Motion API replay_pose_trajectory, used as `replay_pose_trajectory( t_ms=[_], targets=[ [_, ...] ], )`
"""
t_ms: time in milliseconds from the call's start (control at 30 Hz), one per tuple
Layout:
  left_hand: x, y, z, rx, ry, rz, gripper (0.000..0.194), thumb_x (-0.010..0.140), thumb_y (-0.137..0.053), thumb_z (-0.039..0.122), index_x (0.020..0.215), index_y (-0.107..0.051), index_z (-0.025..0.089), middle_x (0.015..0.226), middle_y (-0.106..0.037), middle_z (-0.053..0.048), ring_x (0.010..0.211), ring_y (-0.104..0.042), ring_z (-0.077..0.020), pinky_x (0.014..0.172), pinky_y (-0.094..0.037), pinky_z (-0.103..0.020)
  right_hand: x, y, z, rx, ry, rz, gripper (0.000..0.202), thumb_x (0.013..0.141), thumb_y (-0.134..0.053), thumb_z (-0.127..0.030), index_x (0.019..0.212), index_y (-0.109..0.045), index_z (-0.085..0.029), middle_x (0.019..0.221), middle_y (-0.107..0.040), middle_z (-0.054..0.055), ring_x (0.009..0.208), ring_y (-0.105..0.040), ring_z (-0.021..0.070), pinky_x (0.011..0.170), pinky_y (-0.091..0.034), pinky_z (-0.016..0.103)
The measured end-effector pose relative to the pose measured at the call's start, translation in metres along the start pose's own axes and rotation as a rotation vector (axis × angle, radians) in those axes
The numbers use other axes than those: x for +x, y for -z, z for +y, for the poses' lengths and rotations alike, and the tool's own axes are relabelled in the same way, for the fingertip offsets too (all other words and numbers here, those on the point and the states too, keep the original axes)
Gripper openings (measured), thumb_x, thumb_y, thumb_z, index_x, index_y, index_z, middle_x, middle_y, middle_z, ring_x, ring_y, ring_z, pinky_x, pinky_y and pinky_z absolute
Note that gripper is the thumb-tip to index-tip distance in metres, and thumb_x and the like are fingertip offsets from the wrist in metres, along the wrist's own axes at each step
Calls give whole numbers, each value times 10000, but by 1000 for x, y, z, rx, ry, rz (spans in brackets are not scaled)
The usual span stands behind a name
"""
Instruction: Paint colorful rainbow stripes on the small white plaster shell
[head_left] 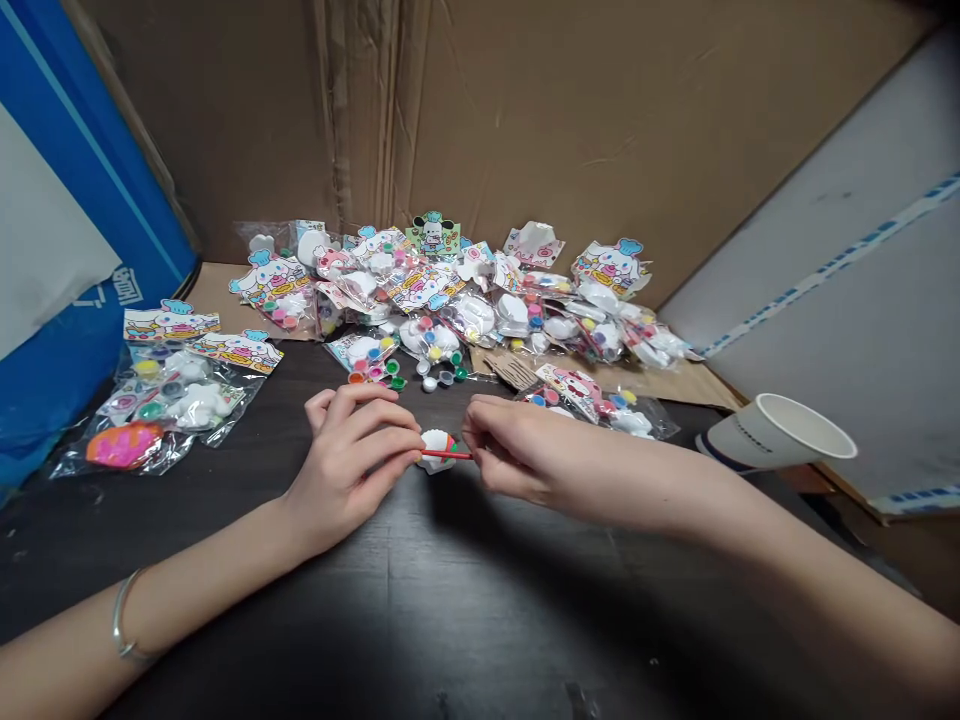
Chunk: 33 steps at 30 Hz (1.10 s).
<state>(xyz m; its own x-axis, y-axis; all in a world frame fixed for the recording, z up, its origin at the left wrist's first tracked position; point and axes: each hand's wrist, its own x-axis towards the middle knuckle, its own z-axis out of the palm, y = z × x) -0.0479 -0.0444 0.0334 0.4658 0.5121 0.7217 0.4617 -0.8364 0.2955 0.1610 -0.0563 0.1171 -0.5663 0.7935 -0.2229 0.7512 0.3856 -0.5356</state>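
Above the dark table, a thin red paintbrush (448, 455) runs level between my two hands; its bristles do not show. My left hand (360, 450) has thumb and fingertips closed at the brush's left end. The fingers of my right hand (506, 440) are pinched around its other end. Just behind the brush sits a small white figure (435, 440) with red and green paint on its right side, partly covered by my fingers. Small open paint pots (375, 375) in red, orange and green stand a little beyond my left hand, beside white ones (430, 383).
Many bagged painting kits (472, 315) are heaped along the cardboard wall (525, 110). More bags (199, 400) lie at left, with a pink-and-orange painted piece (124, 445) on them. A paper cup (772, 435) stands right, beyond my right forearm. A blue panel (90, 180) borders the left.
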Motion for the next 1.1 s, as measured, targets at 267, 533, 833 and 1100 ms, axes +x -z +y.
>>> replay_pose_trajectory(
  t_ms=[267,533,833,1100],
  targets=[
    [7,1,12,-444,430,-85,208,891,-465,232,710,-561,200,751,-611,-4,756,-574,-157,706,-434,-295,12,-40,2,1154,146,182,379,661,-758,-373,898,-525,-192,686,-513,-46,585,-491,71,568,-426,218],
    [-8,-15,1,-337,614,-79,303,887,-468,336,1174,-485,242,1052,-616,-60,832,-551,-184,755,-470,-332,58,-51,51,1062,2,952,194,828,-528,-391,804,-449,-216,661,-554,-27,535,-526,93,562,-453,250],
    [-19,-26,-12,-139,520,-166,260,919,-430,276,1176,-468,293,1055,-580,-26,910,-533,-197,767,-464,-319,99,-57,111,637,-185,1135,194,904,-370,-372,774,-382,-228,626,-436,-32,579,-431,124,607,-387,271],
    [-19,-29,-14,-117,583,-181,219,919,-435,278,1126,-506,288,1021,-585,-18,846,-528,-194,732,-453,-322,96,-53,110,461,-211,1044,189,897,-376,-327,747,-417,-220,666,-490,-10,629,-443,133,660,-363,284]
  ],
)
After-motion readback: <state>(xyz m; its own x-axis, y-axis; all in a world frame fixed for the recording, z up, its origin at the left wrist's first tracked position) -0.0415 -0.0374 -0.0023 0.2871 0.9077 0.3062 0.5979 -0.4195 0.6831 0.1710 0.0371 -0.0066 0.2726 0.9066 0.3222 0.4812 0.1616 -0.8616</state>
